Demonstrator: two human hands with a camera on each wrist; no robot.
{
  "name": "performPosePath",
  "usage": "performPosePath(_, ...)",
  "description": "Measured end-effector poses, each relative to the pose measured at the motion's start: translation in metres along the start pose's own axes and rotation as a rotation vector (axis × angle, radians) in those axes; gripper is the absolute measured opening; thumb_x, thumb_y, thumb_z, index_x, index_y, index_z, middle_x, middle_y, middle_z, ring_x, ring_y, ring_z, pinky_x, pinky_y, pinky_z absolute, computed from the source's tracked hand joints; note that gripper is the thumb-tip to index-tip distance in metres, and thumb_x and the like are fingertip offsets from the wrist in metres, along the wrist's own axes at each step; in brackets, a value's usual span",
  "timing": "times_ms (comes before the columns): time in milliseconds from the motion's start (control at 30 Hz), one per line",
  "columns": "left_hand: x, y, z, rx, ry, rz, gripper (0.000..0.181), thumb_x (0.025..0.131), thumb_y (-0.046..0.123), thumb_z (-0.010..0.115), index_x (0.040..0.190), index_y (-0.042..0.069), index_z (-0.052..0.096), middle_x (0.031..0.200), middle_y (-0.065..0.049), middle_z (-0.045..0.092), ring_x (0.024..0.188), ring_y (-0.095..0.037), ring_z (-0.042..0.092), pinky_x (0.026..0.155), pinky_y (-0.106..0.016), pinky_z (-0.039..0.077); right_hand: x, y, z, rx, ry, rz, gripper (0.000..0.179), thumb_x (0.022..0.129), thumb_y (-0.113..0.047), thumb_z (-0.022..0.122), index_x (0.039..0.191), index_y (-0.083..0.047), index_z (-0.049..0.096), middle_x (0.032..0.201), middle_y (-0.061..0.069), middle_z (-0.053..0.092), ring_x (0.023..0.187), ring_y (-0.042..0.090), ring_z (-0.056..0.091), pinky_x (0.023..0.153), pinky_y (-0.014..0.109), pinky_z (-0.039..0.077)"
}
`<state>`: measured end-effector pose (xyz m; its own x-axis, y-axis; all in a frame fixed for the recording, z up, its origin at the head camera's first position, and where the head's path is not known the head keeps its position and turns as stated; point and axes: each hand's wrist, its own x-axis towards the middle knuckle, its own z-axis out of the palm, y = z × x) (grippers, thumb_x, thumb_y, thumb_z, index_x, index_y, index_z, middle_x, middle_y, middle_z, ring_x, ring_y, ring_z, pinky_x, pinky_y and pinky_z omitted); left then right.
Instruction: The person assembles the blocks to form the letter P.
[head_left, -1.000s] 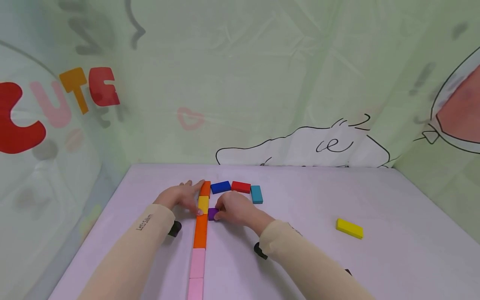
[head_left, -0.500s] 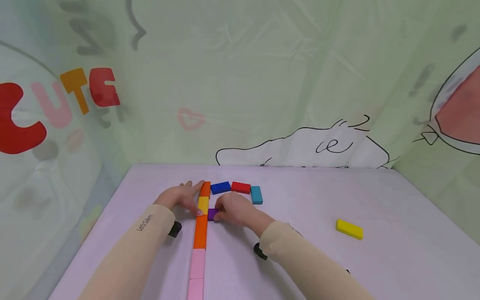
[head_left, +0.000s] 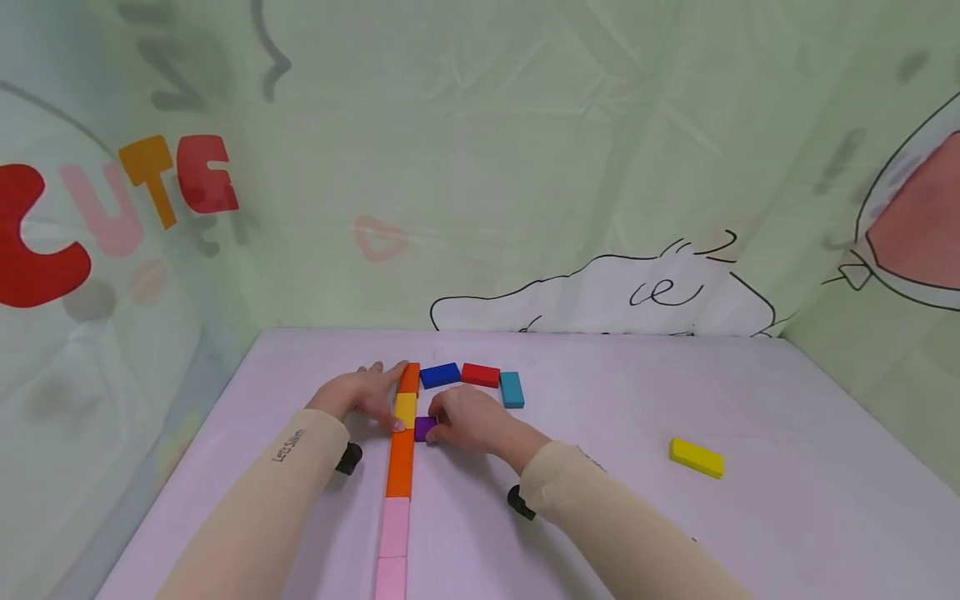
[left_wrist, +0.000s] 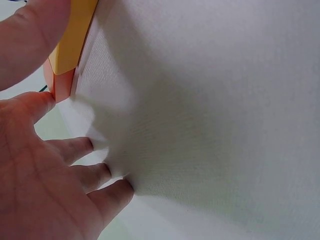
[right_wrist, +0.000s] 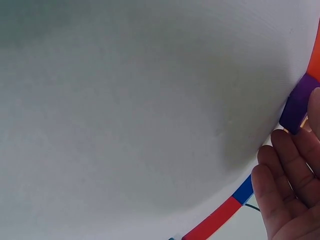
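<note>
A straight row of blocks runs away from me: pink blocks [head_left: 394, 527] nearest, then a long orange block [head_left: 401, 463], a yellow-orange block [head_left: 406, 407] and another orange block [head_left: 409, 378] at the far end. With fingers spread, my left hand [head_left: 362, 395] touches that row; its index fingertip is at the far orange block and its thumb near where the yellow-orange block meets the long orange one. My right hand [head_left: 472, 417] pinches a purple block [head_left: 423, 429], which lies against the row's right side. In the right wrist view the purple block [right_wrist: 298, 102] shows beside the thumb.
A blue block [head_left: 440, 375], a red block [head_left: 481, 375] and a teal block [head_left: 512, 390] curve rightward from the row's far end. A bright yellow block [head_left: 697, 457] lies apart on the right of the pale table [head_left: 600, 400]. Printed cloth [head_left: 480, 150] hangs behind.
Both hands keep their places on the blocks. The whole head view has shifted very slightly; no block has visibly moved on the table.
</note>
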<state>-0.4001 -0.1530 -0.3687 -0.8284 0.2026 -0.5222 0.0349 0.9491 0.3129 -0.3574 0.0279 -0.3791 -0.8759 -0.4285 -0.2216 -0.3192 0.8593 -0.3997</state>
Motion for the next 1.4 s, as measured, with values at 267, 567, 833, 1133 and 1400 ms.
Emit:
performPosePath(267,0.000,0.000,0.000,-0.003,0.003,-0.002,0.104,0.086,0.033,0.081,0.166,0.024,0.015,0.171,-0.024,0.009,0.156,-0.051,0.008,0.120,-0.073,0.020,-0.001,0.000,0.000,0.014,-0.001,0.006,0.039,0.090,-0.027,0.080,0.124,-0.010,0.071,0.104,0.005,0.074,0.091,0.013,0.066,0.089,0.028,0.060)
performPosePath(567,0.001,0.000,0.001,-0.004,0.006,-0.004,0.103,0.087,0.033,0.080,0.166,0.023,0.015,0.171,-0.024,0.010,0.156,-0.051,0.008,0.120,-0.073,0.019,-0.009,0.004,-0.008,0.023,0.002,0.046,0.041,0.090,-0.028,0.080,0.126,-0.011,0.071,0.111,0.006,0.074,0.102,0.018,0.068,0.092,0.033,0.060)
performPosePath(833,0.000,0.000,0.001,0.004,-0.003,-0.006,0.103,0.087,0.034,0.080,0.166,0.022,0.014,0.170,-0.025,0.009,0.156,-0.051,0.008,0.120,-0.072,0.021,-0.025,0.024,-0.019,0.031,0.021,0.043,0.037,0.090,-0.023,0.081,0.122,-0.008,0.072,0.111,0.007,0.074,0.104,0.021,0.068,0.094,0.037,0.060)
performPosePath(1133,-0.002,0.001,0.001,0.011,-0.007,0.015,0.103,0.088,0.035,0.079,0.166,0.020,0.013,0.170,-0.025,0.008,0.156,-0.052,0.008,0.121,-0.072,0.019,-0.061,0.057,-0.043,0.036,0.022,0.039,0.037,0.090,-0.020,0.080,0.122,-0.005,0.072,0.115,0.009,0.075,0.112,0.027,0.068,0.096,0.039,0.059)
performPosePath(1400,-0.003,0.000,0.000,0.022,-0.012,0.031,0.103,0.088,0.036,0.079,0.166,0.019,0.013,0.170,-0.027,0.009,0.155,-0.053,0.008,0.120,-0.073,0.019,-0.110,0.090,-0.055,0.022,0.057,0.039,0.037,0.089,-0.021,0.081,0.120,-0.003,0.072,0.111,0.007,0.075,0.108,0.026,0.068,0.096,0.042,0.058)
